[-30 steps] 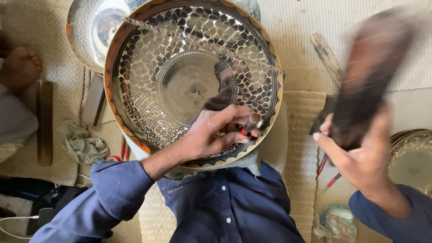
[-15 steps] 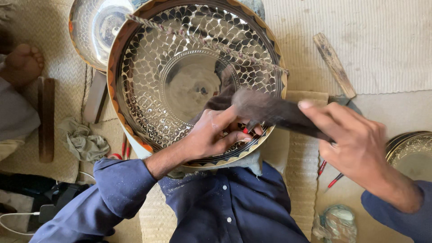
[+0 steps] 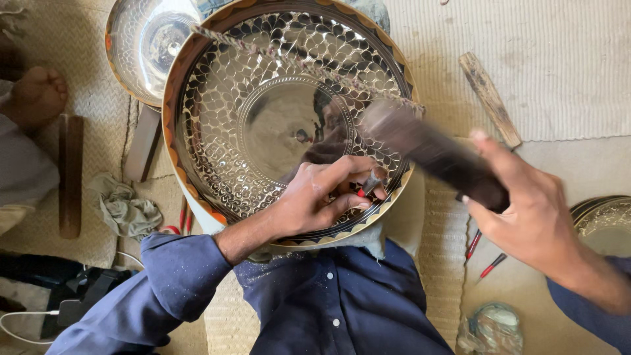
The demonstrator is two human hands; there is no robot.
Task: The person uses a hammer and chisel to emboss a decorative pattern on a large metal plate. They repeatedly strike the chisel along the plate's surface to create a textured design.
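Now | left hand point(image 3: 322, 197) pinches punch point(image 3: 372, 182) | right hand point(image 3: 532, 217) clenches mallet point(image 3: 430, 151)

A: What does the floor look like?

B: It is covered by a pale woven mat point(image 3: 559, 59) with fine ribbing; a smoother beige sheet point(image 3: 565, 171) overlaps it at the right.

A: Is anything lying about?

B: A worn wooden stick point(image 3: 490, 98) rests on the mat at upper right. At left lie a crumpled grey-green rag point(image 3: 125, 207) and a dark wooden bar point(image 3: 70, 174).

A: And the light?

B: Soft, even daylight.
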